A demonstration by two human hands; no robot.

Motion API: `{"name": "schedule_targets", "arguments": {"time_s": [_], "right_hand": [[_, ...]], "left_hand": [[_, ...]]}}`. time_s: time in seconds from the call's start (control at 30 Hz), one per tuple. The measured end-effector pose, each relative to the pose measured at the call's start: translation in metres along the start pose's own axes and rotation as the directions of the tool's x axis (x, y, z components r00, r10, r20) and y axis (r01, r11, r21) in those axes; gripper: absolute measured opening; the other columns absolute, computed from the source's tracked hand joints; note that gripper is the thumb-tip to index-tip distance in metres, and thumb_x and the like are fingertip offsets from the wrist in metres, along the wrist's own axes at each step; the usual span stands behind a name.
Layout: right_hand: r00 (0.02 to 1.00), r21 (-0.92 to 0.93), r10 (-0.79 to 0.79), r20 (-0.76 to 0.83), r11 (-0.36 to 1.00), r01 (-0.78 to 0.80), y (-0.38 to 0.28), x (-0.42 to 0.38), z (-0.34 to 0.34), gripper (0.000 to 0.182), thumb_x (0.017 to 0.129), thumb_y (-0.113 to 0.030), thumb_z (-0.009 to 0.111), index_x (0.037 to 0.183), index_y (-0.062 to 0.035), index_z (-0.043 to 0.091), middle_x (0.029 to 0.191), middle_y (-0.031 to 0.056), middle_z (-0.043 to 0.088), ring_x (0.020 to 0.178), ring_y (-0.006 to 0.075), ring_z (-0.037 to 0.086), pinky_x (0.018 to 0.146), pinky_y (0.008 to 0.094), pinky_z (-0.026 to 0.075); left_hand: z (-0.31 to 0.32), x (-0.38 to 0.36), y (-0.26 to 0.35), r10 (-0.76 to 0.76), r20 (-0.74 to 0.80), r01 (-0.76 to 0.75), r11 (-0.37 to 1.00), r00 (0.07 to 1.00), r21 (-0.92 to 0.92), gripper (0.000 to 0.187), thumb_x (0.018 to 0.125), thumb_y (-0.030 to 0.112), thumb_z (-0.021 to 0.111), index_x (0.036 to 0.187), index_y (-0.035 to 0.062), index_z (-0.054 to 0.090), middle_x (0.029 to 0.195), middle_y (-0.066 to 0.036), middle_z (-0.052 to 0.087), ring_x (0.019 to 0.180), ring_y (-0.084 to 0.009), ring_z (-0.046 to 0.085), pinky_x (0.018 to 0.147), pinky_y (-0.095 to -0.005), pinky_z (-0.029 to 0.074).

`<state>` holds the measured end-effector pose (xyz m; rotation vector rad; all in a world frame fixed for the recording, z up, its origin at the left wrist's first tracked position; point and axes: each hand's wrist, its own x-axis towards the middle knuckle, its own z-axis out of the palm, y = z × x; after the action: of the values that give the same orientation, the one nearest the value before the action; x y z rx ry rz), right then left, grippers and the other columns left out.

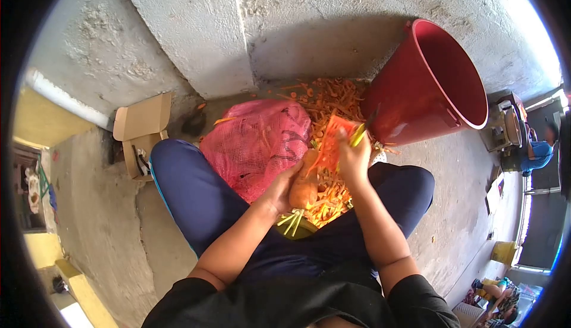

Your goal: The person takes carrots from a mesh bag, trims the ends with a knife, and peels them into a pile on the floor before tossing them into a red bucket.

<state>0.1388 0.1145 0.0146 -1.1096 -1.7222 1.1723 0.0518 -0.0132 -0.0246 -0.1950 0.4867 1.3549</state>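
My left hand (282, 189) is wrapped round a thick orange carrot (303, 193), whose cut green stalks point down toward my lap. Beside its upper end, my right hand (355, 157) is closed on a knife (358, 135) with a yellow-green handle; a dark blade seems to stick up past the fingers. Between the hands is a bright orange, blurred piece (329, 147) that I cannot make out clearly. Orange peelings (333, 200) are heaped below the hands, between my legs.
A pink mesh sack (256, 143) lies just beyond my left knee. More peelings (333, 97) cover the floor by the wall, against a tilted-looking red bin (392, 90). An open cardboard box (141, 120) stands left. Another person (538, 154) is far right.
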Motion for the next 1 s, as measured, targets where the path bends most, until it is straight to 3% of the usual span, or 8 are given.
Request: {"name": "schedule_targets", "arguments": {"time_s": [0.07, 0.13, 0.53, 0.6, 0.73, 0.83, 0.93, 1.0], "right_hand": [[0.983, 0.091, 0.073, 0.170, 0.992, -0.089, -0.003, -0.018, 0.005, 0.018, 0.081, -0.014, 0.055, 0.091, -0.0022, 0.048, 0.073, 0.0057, 0.055, 0.060, 0.0126, 0.051, 0.055, 0.0260, 0.043], [0.983, 0.131, -0.108, 0.148, 0.987, 0.089, -0.008, -0.030, 0.013, 0.019, 0.080, -0.014, 0.056, 0.092, -0.0013, 0.048, 0.071, 0.0088, 0.057, 0.061, 0.0151, 0.055, 0.055, 0.0280, 0.044], [0.969, -0.044, -0.178, 0.172, 0.981, 0.188, -0.028, -0.035, 0.006, 0.020, 0.077, -0.010, 0.058, 0.092, -0.0019, 0.048, 0.067, 0.0135, 0.056, 0.058, 0.0205, 0.057, 0.055, 0.0297, 0.044], [0.955, -0.271, -0.294, -0.047, 0.924, 0.271, -0.007, -0.005, 0.001, 0.018, 0.078, -0.014, 0.058, 0.089, -0.0029, 0.048, 0.071, 0.0141, 0.056, 0.062, 0.0192, 0.056, 0.055, 0.0309, 0.044], [0.941, -0.195, -0.103, -0.321, 0.980, 0.041, 0.009, 0.057, -0.026, 0.018, 0.081, -0.017, 0.055, 0.086, -0.0013, 0.048, 0.066, 0.0089, 0.052, 0.055, 0.0176, 0.047, 0.053, 0.0282, 0.040], [0.973, -0.060, -0.063, -0.223, 0.997, 0.051, 0.006, 0.046, -0.028, 0.017, 0.081, -0.017, 0.054, 0.087, -0.0014, 0.049, 0.072, 0.0068, 0.052, 0.064, 0.0143, 0.046, 0.060, 0.0273, 0.040], [0.993, 0.092, -0.110, -0.034, 0.989, 0.112, -0.006, 0.000, -0.006, 0.019, 0.080, -0.016, 0.057, 0.091, -0.0024, 0.050, 0.076, 0.0043, 0.053, 0.067, 0.0110, 0.047, 0.062, 0.0253, 0.041], [0.996, 0.201, -0.018, 0.093, 0.980, -0.001, -0.016, -0.021, 0.001, 0.021, 0.080, -0.015, 0.057, 0.093, -0.0007, 0.049, 0.077, 0.0056, 0.055, 0.066, 0.0109, 0.052, 0.059, 0.0243, 0.043]], "left_hand": [[0.016, 0.002, -0.001, 0.031, -0.119, -0.039, 0.997, 0.992, -0.064, 0.042, 0.087, 0.038, 0.037, 0.111, 0.0044, 0.046, 0.095, -0.012, 0.057, 0.081, -0.0237, 0.059, 0.070, -0.0398, 0.049], [0.009, 0.001, 0.001, 0.033, -0.132, -0.026, 0.998, 0.991, 0.052, 0.042, 0.089, 0.037, 0.031, 0.114, 0.0059, 0.044, 0.102, -0.010, 0.055, 0.087, -0.0217, 0.057, 0.075, -0.0366, 0.048], [0.003, 0.007, -0.002, 0.072, -0.099, -0.059, 0.990, 0.992, 0.131, 0.042, 0.090, 0.037, 0.026, 0.111, 0.0057, 0.045, 0.098, -0.009, 0.056, 0.080, -0.0181, 0.057, 0.071, -0.0310, 0.048], [0.006, 0.003, -0.003, 0.039, -0.056, -0.030, 0.989, 0.998, 0.147, 0.042, 0.090, 0.037, 0.028, 0.108, 0.0037, 0.046, 0.092, -0.010, 0.057, 0.074, -0.0200, 0.058, 0.067, -0.0320, 0.049], [0.006, -0.011, -0.012, -0.010, -0.077, 0.025, 0.980, 0.997, 0.199, 0.045, 0.089, 0.039, 0.031, 0.105, 0.0010, 0.047, 0.080, -0.013, 0.059, 0.062, -0.0253, 0.060, 0.060, -0.0346, 0.051], [-0.014, -0.002, -0.006, -0.046, -0.121, 0.045, 0.999, 0.992, -0.008, 0.043, 0.087, 0.041, 0.036, 0.108, 0.0047, 0.047, 0.090, -0.012, 0.058, 0.075, -0.0250, 0.059, 0.065, -0.0371, 0.050], [-0.009, -0.001, 0.003, 0.027, 0.056, -0.029, 0.999, 0.998, 0.024, 0.042, 0.087, 0.040, 0.036, 0.111, 0.0068, 0.046, 0.098, -0.011, 0.056, 0.085, -0.0242, 0.058, 0.071, -0.0391, 0.049], [0.003, 0.003, 0.002, 0.043, -0.054, -0.040, 0.998, 0.998, 0.055, 0.043, 0.088, 0.041, 0.032, 0.113, 0.0087, 0.044, 0.102, -0.010, 0.055, 0.087, -0.0220, 0.057, 0.073, -0.0377, 0.049]]}}
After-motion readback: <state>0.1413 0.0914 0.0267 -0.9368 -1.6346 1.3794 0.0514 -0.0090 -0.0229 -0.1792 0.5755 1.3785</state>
